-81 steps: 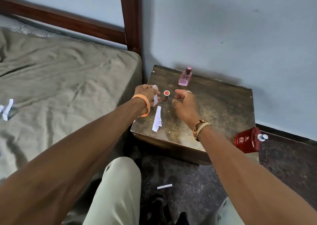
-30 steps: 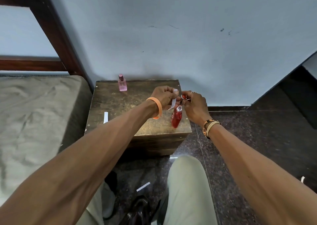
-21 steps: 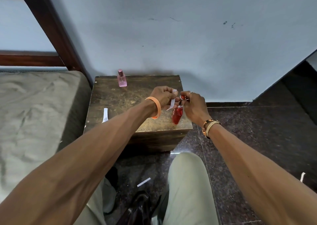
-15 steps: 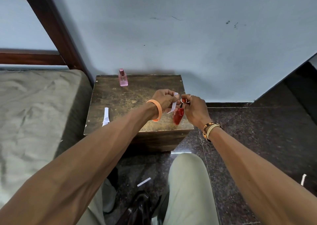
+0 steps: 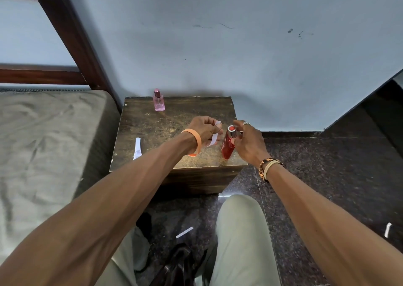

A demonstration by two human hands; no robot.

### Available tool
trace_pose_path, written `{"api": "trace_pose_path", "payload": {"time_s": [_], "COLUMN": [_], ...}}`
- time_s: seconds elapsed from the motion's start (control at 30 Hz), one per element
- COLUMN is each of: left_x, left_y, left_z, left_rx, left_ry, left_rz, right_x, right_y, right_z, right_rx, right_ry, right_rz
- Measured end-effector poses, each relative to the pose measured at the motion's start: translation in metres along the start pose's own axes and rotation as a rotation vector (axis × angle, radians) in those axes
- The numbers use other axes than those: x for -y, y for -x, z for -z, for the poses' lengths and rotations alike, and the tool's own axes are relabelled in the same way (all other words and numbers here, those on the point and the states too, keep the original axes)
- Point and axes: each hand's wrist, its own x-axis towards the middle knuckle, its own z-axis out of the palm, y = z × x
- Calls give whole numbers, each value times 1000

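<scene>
A red perfume bottle [image 5: 226, 151] stands near the front right corner of a worn wooden bedside box [image 5: 152, 128]. A silver cap with a red top [image 5: 231, 130] sits on the bottle. My right hand [image 5: 248, 143] curls round the cap and the bottle's neck, with the thumb against the red glass. My left hand [image 5: 202, 131], just left of the bottle, pinches a white paper strip [image 5: 214, 136] that hangs down from its fingers.
A small pink perfume bottle [image 5: 159, 100] stands at the box's back edge and a second paper strip [image 5: 137, 148] lies at its left. A bed [image 5: 43, 144] adjoins on the left. Paper scraps [image 5: 184, 232] lie on the dark floor; a black object [image 5: 176, 264] sits between my knees.
My right hand, which held the cap above the bare sprayer, has lowered it onto the red bottle. The left hand still holds its paper strip and has drawn slightly left.
</scene>
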Motion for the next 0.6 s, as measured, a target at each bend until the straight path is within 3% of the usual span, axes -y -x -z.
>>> {"api": "trace_pose_path", "payload": {"time_s": [0.13, 0.3, 0.47, 0.6], "left_x": [0, -4, -16, -21], "left_y": [6, 19, 38, 54], "left_z": [12, 22, 30, 46], "left_rx": [0, 27, 2, -5], "left_ry": [-35, -24, -63, -119], "left_rz": [-35, -129, -250, -295], "right_x": [1, 21, 53, 71], "right_y": [3, 17, 35, 43], "right_z": [6, 19, 28, 30], "right_rx": [-47, -269, 38, 72], "right_ry": [6, -129, -390, -540], "right_rz": [-37, 74, 89, -2]}}
